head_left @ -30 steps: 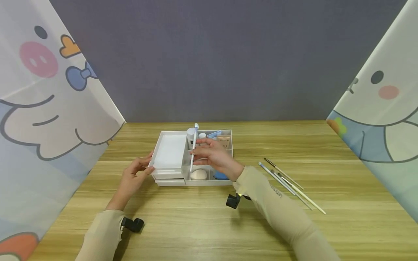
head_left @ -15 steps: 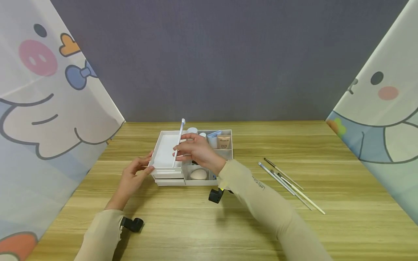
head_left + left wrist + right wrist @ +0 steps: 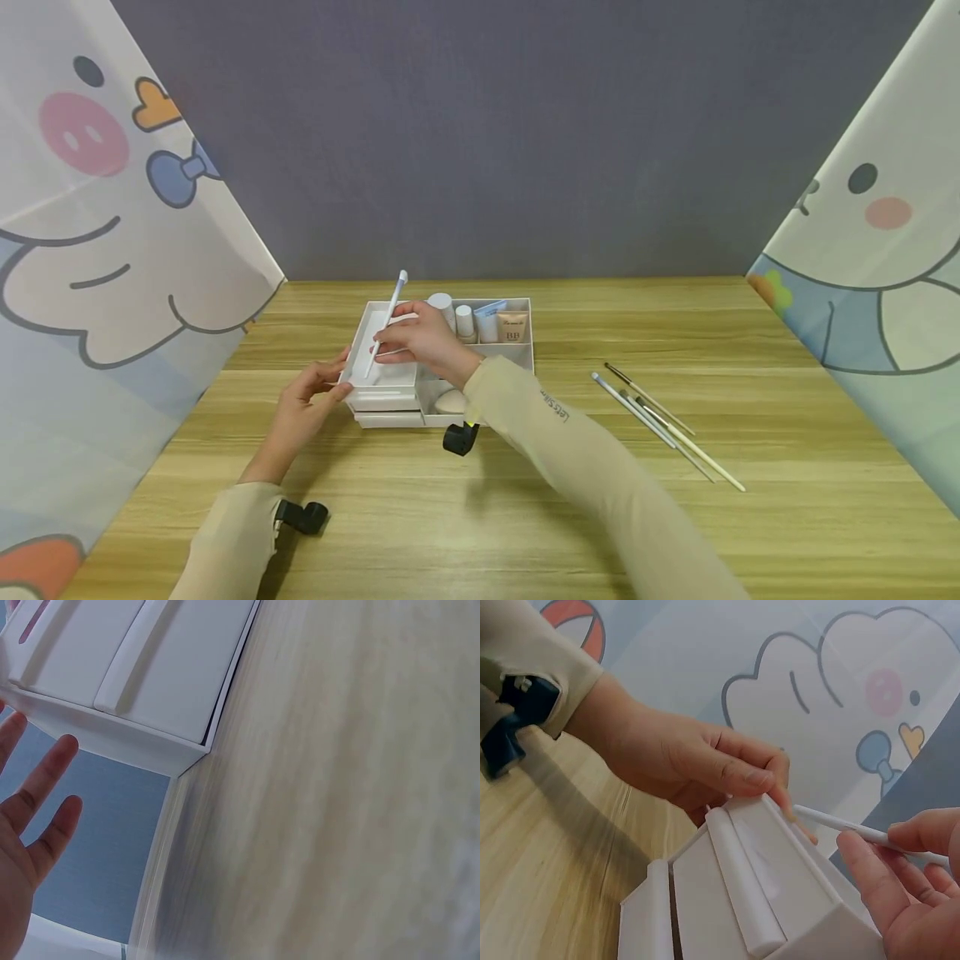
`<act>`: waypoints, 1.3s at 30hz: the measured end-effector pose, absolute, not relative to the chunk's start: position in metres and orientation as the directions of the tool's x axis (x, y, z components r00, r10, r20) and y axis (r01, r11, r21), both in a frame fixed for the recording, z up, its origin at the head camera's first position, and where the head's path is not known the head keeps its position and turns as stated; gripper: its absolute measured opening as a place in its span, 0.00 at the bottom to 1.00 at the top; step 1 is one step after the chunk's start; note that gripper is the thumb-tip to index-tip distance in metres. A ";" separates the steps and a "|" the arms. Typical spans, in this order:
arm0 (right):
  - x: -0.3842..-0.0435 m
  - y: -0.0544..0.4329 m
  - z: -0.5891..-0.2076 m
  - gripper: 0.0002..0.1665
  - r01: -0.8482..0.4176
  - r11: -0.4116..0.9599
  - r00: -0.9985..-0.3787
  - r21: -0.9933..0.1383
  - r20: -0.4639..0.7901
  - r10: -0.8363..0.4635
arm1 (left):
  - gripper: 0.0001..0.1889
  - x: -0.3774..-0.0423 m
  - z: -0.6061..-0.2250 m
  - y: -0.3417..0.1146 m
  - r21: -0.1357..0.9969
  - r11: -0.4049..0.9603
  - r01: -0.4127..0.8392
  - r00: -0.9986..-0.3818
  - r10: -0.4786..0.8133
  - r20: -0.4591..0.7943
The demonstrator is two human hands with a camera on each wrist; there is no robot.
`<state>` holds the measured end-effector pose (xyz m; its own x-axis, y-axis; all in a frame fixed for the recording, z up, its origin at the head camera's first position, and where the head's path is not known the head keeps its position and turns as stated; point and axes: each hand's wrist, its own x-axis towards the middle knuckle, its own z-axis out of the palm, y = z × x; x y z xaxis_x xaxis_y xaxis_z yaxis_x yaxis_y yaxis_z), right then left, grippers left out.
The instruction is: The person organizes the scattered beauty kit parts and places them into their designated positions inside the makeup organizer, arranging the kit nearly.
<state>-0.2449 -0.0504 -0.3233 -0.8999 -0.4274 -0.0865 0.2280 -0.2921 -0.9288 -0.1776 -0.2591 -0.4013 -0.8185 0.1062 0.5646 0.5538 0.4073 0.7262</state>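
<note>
A white makeup organizer (image 3: pixel 386 392) stands on the table, with a shallow tray on top of its left side and drawers below. My right hand (image 3: pixel 431 337) pinches a white makeup brush (image 3: pixel 395 297) over that tray. The brush leans, its pale head up and its handle end low above the tray floor. In the right wrist view the brush (image 3: pixel 840 820) lies between thumb and fingers. My left hand (image 3: pixel 309 398) holds the organizer's left front corner, thumb at the front and fingers along the side. The left wrist view shows some of its fingers (image 3: pixel 52 776) spread beside the wall.
Several makeup brushes (image 3: pixel 667 429) lie on the wooden table to the right. The organizer's right compartments hold a white jar (image 3: pixel 442 308), a small bottle (image 3: pixel 465 323), a blue tube (image 3: pixel 489 323), a BB cream tube (image 3: pixel 513 327) and a pale sponge (image 3: pixel 450 403), partly covered by the sleeve.
My right hand has moved left with the brush, from above the compartments to over the top tray, uncovering the tubes and bottles. The left hand stays at the corner.
</note>
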 end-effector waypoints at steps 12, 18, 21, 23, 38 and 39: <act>-0.249 -0.071 -0.314 0.18 0.290 -0.108 -0.865 -0.951 -0.212 -0.454 | 0.13 -0.179 -0.401 -0.262 0.737 0.428 0.523 -0.840 0.111 0.531; -0.249 -0.073 -0.314 0.13 0.276 0.033 -0.831 -0.961 -0.256 -0.493 | 0.12 -0.178 -0.401 -0.260 0.744 0.430 0.511 -0.846 0.100 0.523; -0.251 -0.074 -0.313 0.08 0.280 0.083 -0.811 -0.956 -0.282 -0.513 | 0.12 -0.177 -0.400 -0.260 0.744 0.429 0.513 -0.845 0.100 0.526; -0.251 -0.074 -0.312 0.06 0.288 0.112 -0.797 -0.951 -0.303 -0.522 | 0.12 -0.177 -0.401 -0.259 0.741 0.424 0.520 -0.841 0.103 0.532; -0.257 -0.075 -0.310 0.09 0.329 0.219 -0.714 -0.919 -0.393 -0.579 | 0.11 -0.160 -0.373 -0.242 0.729 0.445 0.520 -0.835 0.086 0.543; -0.257 -0.075 -0.310 0.08 0.326 0.215 -0.714 -0.921 -0.389 -0.582 | 0.11 -0.159 -0.372 -0.242 0.730 0.449 0.516 -0.837 0.084 0.540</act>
<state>-0.2574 -0.0748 -0.3101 -0.7140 -0.5823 -0.3888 0.3258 0.2152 -0.9206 -0.1591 -0.2417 -0.3717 -0.8372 0.0838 0.5404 0.5158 0.4491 0.7295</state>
